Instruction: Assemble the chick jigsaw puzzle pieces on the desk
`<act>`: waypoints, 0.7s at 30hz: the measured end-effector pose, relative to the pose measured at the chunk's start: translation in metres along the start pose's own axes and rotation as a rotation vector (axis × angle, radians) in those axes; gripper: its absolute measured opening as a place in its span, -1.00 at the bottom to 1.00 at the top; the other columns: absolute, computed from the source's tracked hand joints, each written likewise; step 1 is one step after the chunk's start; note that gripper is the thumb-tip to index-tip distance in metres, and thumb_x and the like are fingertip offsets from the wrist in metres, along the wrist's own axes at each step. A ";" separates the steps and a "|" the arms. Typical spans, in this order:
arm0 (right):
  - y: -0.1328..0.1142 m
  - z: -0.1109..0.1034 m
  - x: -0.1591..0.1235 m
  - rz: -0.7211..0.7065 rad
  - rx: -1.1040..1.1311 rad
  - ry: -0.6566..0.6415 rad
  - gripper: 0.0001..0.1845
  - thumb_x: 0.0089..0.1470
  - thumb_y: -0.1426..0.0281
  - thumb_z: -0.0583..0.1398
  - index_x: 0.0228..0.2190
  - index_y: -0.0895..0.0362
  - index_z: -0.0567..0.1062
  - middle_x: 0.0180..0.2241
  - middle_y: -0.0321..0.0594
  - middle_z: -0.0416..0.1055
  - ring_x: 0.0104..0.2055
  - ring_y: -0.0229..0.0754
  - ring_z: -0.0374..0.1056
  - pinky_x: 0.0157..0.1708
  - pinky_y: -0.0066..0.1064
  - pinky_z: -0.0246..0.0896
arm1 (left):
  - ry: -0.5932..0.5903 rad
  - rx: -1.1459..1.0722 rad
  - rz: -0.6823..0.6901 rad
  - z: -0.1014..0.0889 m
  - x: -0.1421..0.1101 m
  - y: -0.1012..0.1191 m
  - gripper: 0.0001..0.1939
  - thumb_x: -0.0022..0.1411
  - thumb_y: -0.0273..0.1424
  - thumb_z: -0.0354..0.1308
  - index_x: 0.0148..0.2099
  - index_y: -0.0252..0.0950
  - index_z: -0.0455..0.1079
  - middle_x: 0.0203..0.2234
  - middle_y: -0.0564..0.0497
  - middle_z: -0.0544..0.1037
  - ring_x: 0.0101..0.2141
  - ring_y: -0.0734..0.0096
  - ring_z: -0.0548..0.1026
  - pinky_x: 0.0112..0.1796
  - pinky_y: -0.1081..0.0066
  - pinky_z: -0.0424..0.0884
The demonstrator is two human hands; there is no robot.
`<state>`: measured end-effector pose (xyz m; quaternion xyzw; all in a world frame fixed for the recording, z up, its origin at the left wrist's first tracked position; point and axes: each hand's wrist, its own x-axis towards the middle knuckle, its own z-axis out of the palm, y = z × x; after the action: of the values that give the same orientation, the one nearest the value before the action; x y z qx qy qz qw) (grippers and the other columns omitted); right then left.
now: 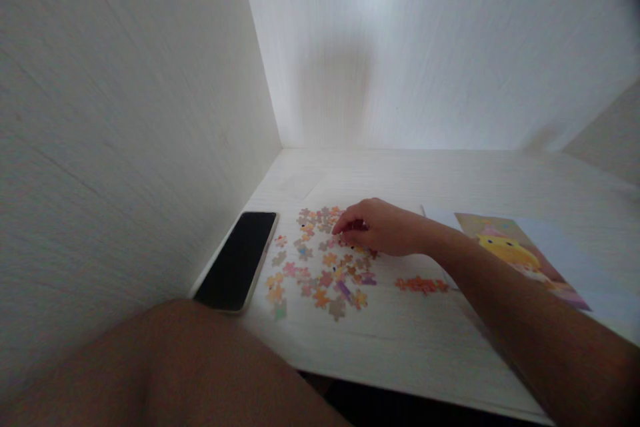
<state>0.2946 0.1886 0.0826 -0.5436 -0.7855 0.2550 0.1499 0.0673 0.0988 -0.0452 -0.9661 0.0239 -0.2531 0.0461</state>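
Note:
My right hand [385,228] reaches in from the lower right and rests on a scatter of small coloured puzzle pieces [320,273] on a white desk [400,340]. Its fingers are curled with the tips pressed together at the upper part of the scatter. Whether a piece is pinched between them is hidden. A small joined strip of orange pieces [421,285] lies just below my wrist. My left hand is out of sight; a blurred bare limb [190,367] fills the lower left.
A black phone [237,259] lies face up left of the pieces, close to the white side wall [125,147]. A printed picture with a yellow figure [520,253] lies to the right, partly under my forearm. A white back wall closes the desk.

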 end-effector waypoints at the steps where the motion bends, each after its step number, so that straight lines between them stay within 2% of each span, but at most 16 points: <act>1: 0.000 -0.001 0.000 0.006 -0.001 -0.007 -0.70 0.05 0.42 0.17 -0.18 0.14 0.62 -0.33 -0.20 0.58 -0.41 -0.26 0.37 -0.39 -0.43 0.20 | -0.006 -0.003 -0.008 0.000 -0.004 -0.002 -0.91 -0.24 -0.42 -0.12 -0.68 -0.29 0.13 -0.71 0.21 -0.13 -0.86 0.60 -0.12 -0.68 0.71 -0.25; 6: -0.006 -0.009 -0.004 -0.001 0.033 -0.085 -0.70 0.06 0.44 0.15 -0.20 0.13 0.63 -0.29 -0.16 0.59 -0.34 -0.20 0.41 -0.31 -0.40 0.24 | -0.054 -0.011 -0.060 -0.002 -0.024 -0.002 -0.84 -0.14 -0.40 -0.12 -0.69 -0.26 0.09 -0.73 0.17 -0.18 -0.84 0.52 -0.16 -0.72 0.69 -0.39; 8: -0.006 -0.014 -0.007 0.017 0.036 -0.140 -0.70 0.05 0.44 0.16 -0.22 0.11 0.64 -0.30 -0.17 0.59 -0.34 -0.19 0.42 -0.31 -0.39 0.24 | -0.084 -0.006 -0.091 -0.004 -0.033 0.001 -0.81 -0.08 -0.41 -0.13 -0.68 -0.24 0.10 -0.75 0.16 -0.15 -0.83 0.50 -0.12 -0.74 0.67 -0.38; 10: -0.005 -0.017 -0.009 0.048 0.023 -0.177 -0.71 0.04 0.42 0.17 -0.22 0.09 0.64 -0.32 -0.19 0.58 -0.35 -0.18 0.41 -0.34 -0.39 0.24 | -0.115 -0.001 -0.118 -0.006 -0.039 0.004 -0.79 0.01 -0.44 -0.11 -0.64 -0.23 0.15 -0.75 0.15 -0.07 -0.81 0.49 -0.03 -0.76 0.66 -0.29; 13: -0.003 -0.017 -0.010 0.064 0.012 -0.184 -0.73 0.03 0.38 0.19 -0.23 0.08 0.63 -0.36 -0.21 0.57 -0.40 -0.20 0.39 -0.40 -0.40 0.21 | -0.166 0.004 -0.151 -0.010 -0.045 0.007 -0.78 0.22 -0.44 0.00 -0.49 -0.23 0.27 -0.68 0.14 0.17 -0.70 0.50 0.20 -0.74 0.63 -0.03; 15: -0.006 -0.013 -0.008 0.060 0.004 -0.118 -0.76 0.02 0.38 0.20 -0.27 0.10 0.63 -0.41 -0.22 0.54 -0.43 -0.23 0.36 -0.43 -0.41 0.19 | -0.194 0.006 -0.164 -0.013 -0.047 0.007 -0.77 0.33 -0.36 0.06 -0.42 -0.20 0.32 -0.59 0.07 0.30 -0.58 0.47 0.34 -0.70 0.58 0.11; 17: -0.013 -0.006 -0.006 0.030 -0.018 0.019 -0.79 0.01 0.40 0.20 -0.31 0.12 0.62 -0.41 -0.22 0.52 -0.42 -0.24 0.35 -0.40 -0.41 0.20 | -0.218 0.006 -0.168 -0.016 -0.046 0.005 -0.78 0.38 -0.29 0.05 -0.37 -0.13 0.36 -0.50 0.00 0.36 -0.46 0.42 0.42 -0.67 0.55 0.18; 19: -0.024 0.004 -0.004 -0.048 -0.038 0.151 -0.81 0.02 0.44 0.20 -0.31 0.12 0.61 -0.35 -0.20 0.51 -0.34 -0.24 0.36 -0.29 -0.41 0.22 | -0.238 0.007 -0.165 -0.018 -0.040 0.004 -0.83 0.37 -0.27 0.05 -0.27 -0.18 0.39 -0.44 0.01 0.39 -0.43 0.42 0.43 -0.61 0.55 0.28; 21: -0.036 0.015 -0.002 -0.137 -0.052 0.188 -0.80 0.06 0.46 0.18 -0.29 0.11 0.60 -0.26 -0.19 0.50 -0.26 -0.24 0.36 -0.20 -0.39 0.21 | -0.254 0.005 -0.154 -0.016 -0.027 0.009 -0.82 0.36 -0.26 0.06 -0.17 -0.24 0.39 -0.38 0.01 0.42 -0.43 0.43 0.42 -0.55 0.52 0.36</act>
<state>0.2596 0.1727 0.0909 -0.5138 -0.8096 0.1716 0.2260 0.0357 0.0908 -0.0452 -0.9891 -0.0571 -0.1318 0.0315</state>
